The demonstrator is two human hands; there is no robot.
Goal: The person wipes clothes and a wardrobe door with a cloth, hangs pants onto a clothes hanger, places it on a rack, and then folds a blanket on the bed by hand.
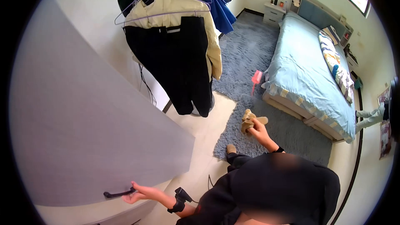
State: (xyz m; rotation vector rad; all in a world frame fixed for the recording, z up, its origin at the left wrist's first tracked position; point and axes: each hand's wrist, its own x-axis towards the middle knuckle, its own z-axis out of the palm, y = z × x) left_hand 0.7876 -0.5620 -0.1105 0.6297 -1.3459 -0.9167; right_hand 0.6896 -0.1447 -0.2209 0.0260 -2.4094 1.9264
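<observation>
At far left, a grey door panel (104,121) bears a black handle (118,193) near its lower edge. The left hand (141,193) is at the handle's right end, thumb above and other fingers below; I cannot tell whether they close on it. Right of the panel's upper part, black trousers (171,58) and a cream jacket (162,6) hang together. Further right, the right hand's fingers hold a tan, fuzzy bundle (248,124) above the grey rug (239,56), near the foot edge of the bed (304,58). A pink object (256,77) lies beside the bed's near left corner.
</observation>
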